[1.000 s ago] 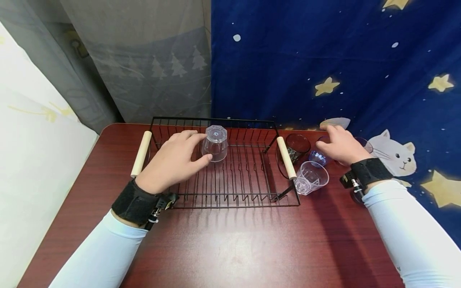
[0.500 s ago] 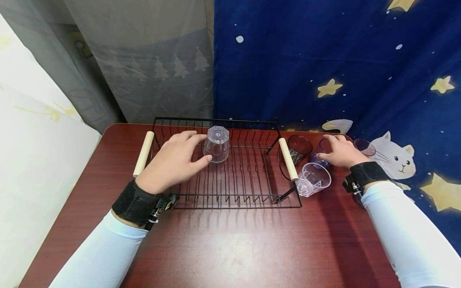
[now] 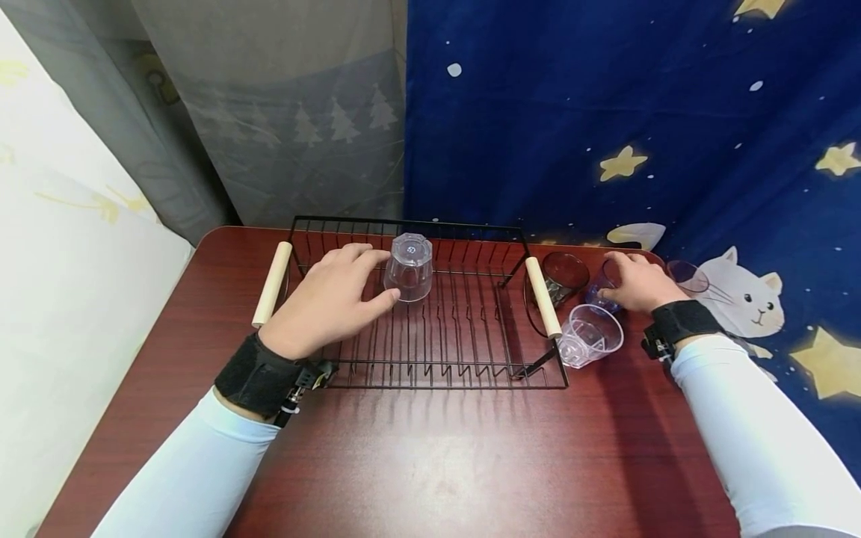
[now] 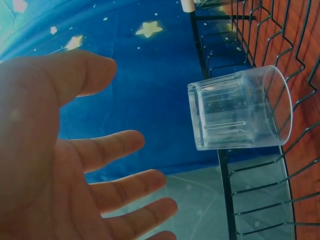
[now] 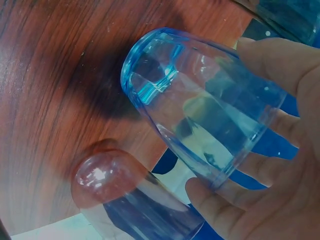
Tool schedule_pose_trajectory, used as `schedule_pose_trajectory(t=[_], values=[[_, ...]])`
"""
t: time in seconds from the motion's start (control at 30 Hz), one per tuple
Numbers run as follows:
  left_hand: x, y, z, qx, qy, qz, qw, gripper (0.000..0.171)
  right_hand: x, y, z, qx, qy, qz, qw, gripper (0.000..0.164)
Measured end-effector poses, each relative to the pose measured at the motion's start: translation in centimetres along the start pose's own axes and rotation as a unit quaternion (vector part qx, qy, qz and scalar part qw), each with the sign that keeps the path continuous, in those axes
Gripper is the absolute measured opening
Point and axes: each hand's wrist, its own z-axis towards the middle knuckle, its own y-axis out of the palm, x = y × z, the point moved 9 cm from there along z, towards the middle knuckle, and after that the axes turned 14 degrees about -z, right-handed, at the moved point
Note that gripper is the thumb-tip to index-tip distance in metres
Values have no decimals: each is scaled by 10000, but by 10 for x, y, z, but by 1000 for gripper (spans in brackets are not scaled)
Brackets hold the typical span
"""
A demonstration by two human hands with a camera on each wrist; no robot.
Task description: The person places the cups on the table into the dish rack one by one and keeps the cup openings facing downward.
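A clear faceted drinking glass stands upside down on the black wire dish rack. My left hand hovers just left of it with fingers spread, and the left wrist view shows a gap between the fingertips and the glass. At the right, my right hand holds a blue glass near its rim, thumb on one side and fingers on the other. The base of that blue glass points toward the tabletop in the right wrist view. In the head view the hand covers part of it.
Another clear glass stands right of the rack, by its wooden handle. Behind it is a dark glass. A pinkish glass stands beside the blue one. Curtains hang along the table's back edge.
My right hand has lowered slightly and closed around the blue glass's rim. The left hand stays beside the upside-down glass. The whole head view has shifted slightly.
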Motion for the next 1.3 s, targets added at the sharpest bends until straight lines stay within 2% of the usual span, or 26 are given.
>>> schedule_pose_trajectory(t=[0.17,0.47,0.67,0.83,1.07,1.3], values=[[0,2,1,-50,16,-6,10000,60,0,1,-1,-6,34,50,10000,76],[1,0,-1,44,40,26,10000,58,-1,-2,-5,178,72,189,9996,88],[3,-4,-3,97,29,-26,9999,58,0,-4,-11,460,38,196,9987,82],[6,-5,-1,119,71,-97,9999,59,7,-9,-21,795,133,138,9967,84],[9,-1,-1,110,86,-44,9999,62,8,-36,-36,1298,235,136,9912,87],[10,-4,1,129,105,-38,9999,63,2,-72,-50,1586,247,31,9870,89]])
